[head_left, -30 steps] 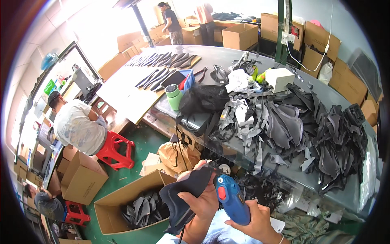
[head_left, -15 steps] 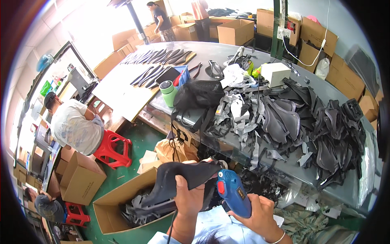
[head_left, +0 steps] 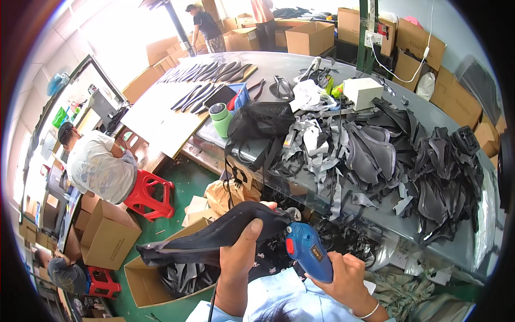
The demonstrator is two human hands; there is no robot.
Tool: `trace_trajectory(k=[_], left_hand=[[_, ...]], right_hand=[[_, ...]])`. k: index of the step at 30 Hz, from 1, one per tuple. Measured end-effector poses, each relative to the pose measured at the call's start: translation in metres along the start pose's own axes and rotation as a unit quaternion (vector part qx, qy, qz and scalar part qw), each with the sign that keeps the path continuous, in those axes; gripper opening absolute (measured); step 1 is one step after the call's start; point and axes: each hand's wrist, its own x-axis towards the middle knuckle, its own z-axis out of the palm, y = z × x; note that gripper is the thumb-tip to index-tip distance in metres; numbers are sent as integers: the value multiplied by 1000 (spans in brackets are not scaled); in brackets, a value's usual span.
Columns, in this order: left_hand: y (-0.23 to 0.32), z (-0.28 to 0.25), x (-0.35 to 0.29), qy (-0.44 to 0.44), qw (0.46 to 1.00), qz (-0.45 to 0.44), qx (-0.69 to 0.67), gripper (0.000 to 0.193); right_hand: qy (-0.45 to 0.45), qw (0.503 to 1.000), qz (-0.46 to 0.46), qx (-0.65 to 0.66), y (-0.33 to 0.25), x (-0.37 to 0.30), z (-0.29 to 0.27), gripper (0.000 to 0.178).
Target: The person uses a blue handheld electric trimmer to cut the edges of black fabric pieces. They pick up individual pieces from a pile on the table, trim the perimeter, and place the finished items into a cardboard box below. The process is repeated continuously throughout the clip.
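Observation:
My left hand (head_left: 240, 255) is closed around a long black padded piece (head_left: 196, 234), shaped like a bicycle saddle, with its thumb on top. The piece slants across in front of me, its wide end out to the left and its narrow end by the tool. In my right hand (head_left: 346, 284) is a blue handheld power tool (head_left: 311, 255) with a red button. The tool's head meets or nearly meets the narrow end; I cannot tell whether they touch. Below the piece is an open cardboard box (head_left: 140, 287) holding dark scraps (head_left: 185, 276).
Grey scraps and dark moulded pieces (head_left: 370, 155) are heaped on the grey table (head_left: 375, 214), beside a black bag (head_left: 263, 119) and a green bottle (head_left: 220, 121). Black pieces lie in rows on a board (head_left: 161, 124). One person (head_left: 102, 161) sits at left on a red stool (head_left: 149, 196).
My left hand has turned and tilted the black piece; its wide end has swung out to the left and shows more of its edge. The tool has barely moved.

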Motion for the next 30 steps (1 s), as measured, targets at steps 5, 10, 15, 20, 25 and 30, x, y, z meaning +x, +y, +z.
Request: trace_trajectory(k=[5, 10, 15, 20, 25, 30], left_hand=[[-12, -8, -3, 3, 996, 78, -36, 33], [-14, -5, -7, 46, 998, 49, -4, 34], [-17, 3, -9, 34, 998, 36, -37, 31], [-26, -1, -11, 40, 998, 38, 9, 30], [-13, -2, -10, -1, 1000, -13, -2, 28], [9, -1, -2, -58, 992, -80, 84, 23]], right_hand=[[5, 1000, 8, 21, 0, -2, 4, 54], [12, 1000, -2, 25, 0, -2, 6, 53], [19, 998, -2, 58, -5, 4, 5, 50], [16, 995, 9, 100, -11, 10, 3, 46], [13, 995, 8, 95, -10, 9, 1, 45], [11, 999, -20, 35, -3, 6, -3, 46]])
